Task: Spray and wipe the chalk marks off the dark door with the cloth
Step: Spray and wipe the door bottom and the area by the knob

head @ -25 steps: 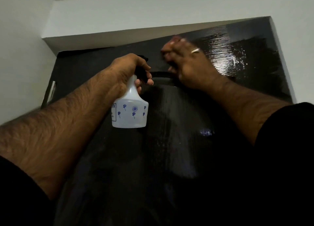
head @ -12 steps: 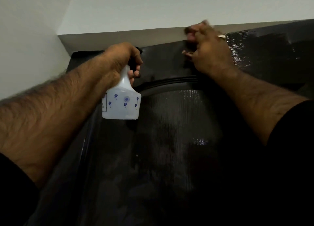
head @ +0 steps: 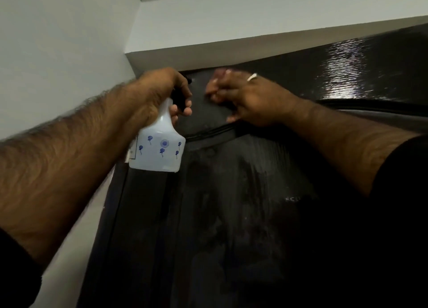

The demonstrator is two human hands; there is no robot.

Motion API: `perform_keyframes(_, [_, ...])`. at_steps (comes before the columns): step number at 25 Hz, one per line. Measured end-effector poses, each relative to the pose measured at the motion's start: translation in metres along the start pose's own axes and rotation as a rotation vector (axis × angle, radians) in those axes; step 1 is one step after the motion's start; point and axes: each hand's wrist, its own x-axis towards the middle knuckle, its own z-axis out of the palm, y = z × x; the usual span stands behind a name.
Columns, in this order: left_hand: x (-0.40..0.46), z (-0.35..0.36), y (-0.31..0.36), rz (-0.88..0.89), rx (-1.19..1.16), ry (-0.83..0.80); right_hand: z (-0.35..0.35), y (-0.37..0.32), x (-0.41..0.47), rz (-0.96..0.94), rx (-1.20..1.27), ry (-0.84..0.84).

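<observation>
The dark door (head: 231, 226) fills the lower and right part of the head view, with dull smeared streaks on its panel. My left hand (head: 159, 92) is raised near the door's top left corner, closed around the black trigger head of a white spray bottle (head: 157, 152) printed with small blue flowers. My right hand (head: 250, 99), with a ring on one finger, presses against the door's top rail just right of the bottle. A matte dark cloth (head: 206, 115) seems to lie under its fingers; it barely stands out from the door. No chalk marks show clearly.
A white wall (head: 58, 53) stands close on the left and a pale beam (head: 208, 50) runs right above the door top. A wet glossy patch (head: 340, 73) shines on the door's upper right. Dark sleeves cover both my upper arms.
My right hand has slid left and slightly down along the door's top rail, ending close to the bottle. My left hand keeps the bottle raised in about the same spot.
</observation>
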Motion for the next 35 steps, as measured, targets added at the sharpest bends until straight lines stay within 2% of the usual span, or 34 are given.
perform_keyframes(1, [0.0,-0.005,-0.004,-0.018,0.017,0.006,-0.001,-0.003,0.002,-0.127,0.023,-0.057])
perform_keyframes(2, [-0.001,-0.01,-0.009,-0.04,0.024,0.01,-0.006,0.0,0.006,-0.096,0.024,-0.034])
perform_keyframes(3, [-0.001,-0.015,-0.013,-0.057,0.018,0.017,-0.008,0.007,0.014,0.045,0.016,0.061])
perform_keyframes(4, [0.0,-0.021,-0.018,-0.062,0.003,0.033,-0.006,0.01,0.02,0.288,0.004,0.142])
perform_keyframes(5, [0.001,-0.027,-0.022,-0.06,-0.012,0.053,-0.002,0.005,0.026,0.497,-0.025,0.148])
perform_keyframes(6, [0.001,-0.032,-0.025,-0.058,-0.018,0.073,0.004,-0.008,0.034,0.466,-0.084,0.139])
perform_keyframes(9, [0.0,-0.048,-0.03,-0.054,-0.008,0.112,0.033,-0.061,0.05,-0.211,-0.044,-0.09])
perform_keyframes(10, [-0.002,-0.052,-0.03,-0.051,-0.006,0.116,0.034,-0.063,0.048,-0.328,-0.028,-0.146])
perform_keyframes(11, [-0.003,-0.057,-0.031,-0.05,-0.003,0.118,0.028,-0.057,0.048,-0.339,-0.001,-0.128])
perform_keyframes(12, [-0.005,-0.062,-0.031,-0.052,0.001,0.123,0.025,-0.047,0.053,-0.242,0.013,-0.036])
perform_keyframes(14, [-0.009,-0.072,-0.034,-0.067,0.013,0.138,0.019,-0.036,0.053,0.222,-0.02,0.08])
perform_keyframes(15, [-0.011,-0.074,-0.036,-0.077,0.022,0.139,0.022,-0.047,0.054,0.293,-0.056,0.086])
perform_keyframes(16, [-0.012,-0.077,-0.036,-0.084,0.034,0.138,0.03,-0.064,0.057,0.179,-0.086,0.099])
perform_keyframes(18, [-0.016,-0.084,-0.036,-0.097,0.053,0.14,0.048,-0.108,0.05,-0.325,0.029,-0.076])
perform_keyframes(19, [-0.017,-0.088,-0.036,-0.105,0.062,0.141,0.052,-0.116,0.046,-0.465,0.055,-0.157])
perform_keyframes(20, [-0.017,-0.092,-0.035,-0.115,0.068,0.138,0.047,-0.111,0.048,-0.508,0.082,-0.158])
perform_keyframes(21, [-0.018,-0.095,-0.035,-0.126,0.075,0.136,0.04,-0.099,0.057,-0.407,0.086,-0.073])
perform_keyframes(23, [-0.019,-0.1,-0.035,-0.134,0.094,0.14,0.036,-0.075,0.075,0.063,0.036,0.044])
perform_keyframes(24, [-0.02,-0.102,-0.036,-0.135,0.106,0.145,0.036,-0.079,0.084,0.19,0.008,0.05])
perform_keyframes(25, [-0.021,-0.103,-0.038,-0.136,0.116,0.148,0.04,-0.091,0.094,0.127,-0.008,0.02])
perform_keyframes(27, [-0.022,-0.107,-0.041,-0.152,0.134,0.152,0.057,-0.118,0.106,-0.22,0.01,-0.127])
perform_keyframes(28, [-0.023,-0.109,-0.042,-0.166,0.148,0.152,0.058,-0.126,0.105,-0.294,0.021,-0.157])
perform_keyframes(29, [-0.024,-0.112,-0.043,-0.181,0.161,0.151,0.055,-0.124,0.112,-0.253,0.035,-0.128])
perform_keyframes(31, [-0.024,-0.115,-0.046,-0.204,0.174,0.149,0.046,-0.114,0.124,0.046,0.016,0.001])
perform_keyframes(32, [-0.024,-0.117,-0.047,-0.21,0.18,0.147,0.045,-0.113,0.131,0.093,0.014,-0.001])
perform_keyframes(34, [-0.024,-0.119,-0.048,-0.206,0.193,0.143,0.049,-0.112,0.146,-0.104,-0.034,-0.08])
perform_keyframes(35, [-0.024,-0.119,-0.049,-0.202,0.198,0.139,0.051,-0.111,0.153,-0.118,-0.032,-0.104])
